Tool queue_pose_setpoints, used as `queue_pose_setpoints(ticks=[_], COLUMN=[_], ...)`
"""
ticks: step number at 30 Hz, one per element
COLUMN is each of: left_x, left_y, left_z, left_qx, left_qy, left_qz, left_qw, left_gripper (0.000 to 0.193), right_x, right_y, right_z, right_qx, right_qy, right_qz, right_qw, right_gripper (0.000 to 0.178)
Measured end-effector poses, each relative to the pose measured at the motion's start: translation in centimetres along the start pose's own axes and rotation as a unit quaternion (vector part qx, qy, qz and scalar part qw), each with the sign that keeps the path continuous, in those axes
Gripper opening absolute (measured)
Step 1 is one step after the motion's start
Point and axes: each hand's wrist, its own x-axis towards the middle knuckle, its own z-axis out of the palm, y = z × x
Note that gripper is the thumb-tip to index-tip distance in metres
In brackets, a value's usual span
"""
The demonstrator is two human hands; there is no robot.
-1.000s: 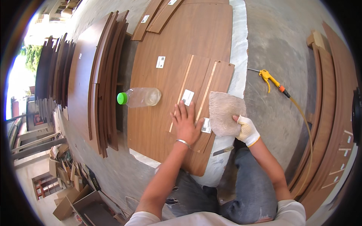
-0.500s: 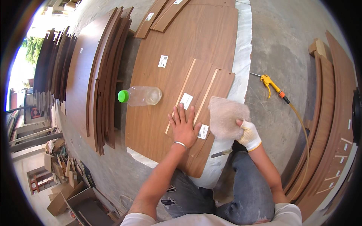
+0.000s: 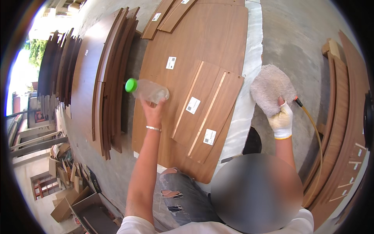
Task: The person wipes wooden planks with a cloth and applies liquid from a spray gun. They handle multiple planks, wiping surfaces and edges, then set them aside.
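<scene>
My bare left hand (image 3: 154,112) is closed round the lower part of a clear plastic bottle (image 3: 151,90) with a green cap, tilted and blurred by motion over the large brown wood panel (image 3: 202,35). My right hand (image 3: 281,121), in a white knit glove, grips a fluffy beige cloth (image 3: 272,87) out over the concrete floor. Its thumb lies on top and the other fingers are hidden. On the large panel rests a smaller board (image 3: 221,102) with two pale strips and white labels.
Narrow boards (image 3: 177,17) lie on the panel's far end. White sheeting (image 3: 253,46) shows beneath it. Stacked panels stand at left (image 3: 91,70) and right (image 3: 338,89). A yellow hose (image 3: 314,134) crosses the floor from behind the cloth. Wood scraps (image 3: 66,171) lie at lower left.
My left hand has left the small board and taken hold of the bottle. My right hand has moved right and away from me with the cloth, which now covers the yellow air gun.
</scene>
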Motion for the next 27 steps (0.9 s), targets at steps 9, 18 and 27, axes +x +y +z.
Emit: queue_pose_setpoints(ticks=[9, 18, 27], left_x=[5.7, -0.3, 0.2], left_y=[8.2, 21.7, 24.4], left_z=[6.7, 16.4, 14.4], left_qx=[0.428, 0.575, 0.574], left_qy=[-0.179, -0.261, -0.270], left_qz=[0.207, 0.500, 0.460], left_qw=[0.861, 0.592, 0.621], left_gripper=[0.065, 0.033, 0.024], right_x=[0.6, 1.3, 0.1], right_y=[4.8, 4.0, 4.1], right_z=[1.7, 3.6, 4.9], right_qx=[-0.041, -0.034, -0.084], right_qy=[-0.044, -0.060, -0.067], right_qz=[0.057, 0.030, -0.012], right_qw=[0.997, 0.997, 0.994], right_gripper=[0.048, 0.056, 0.062])
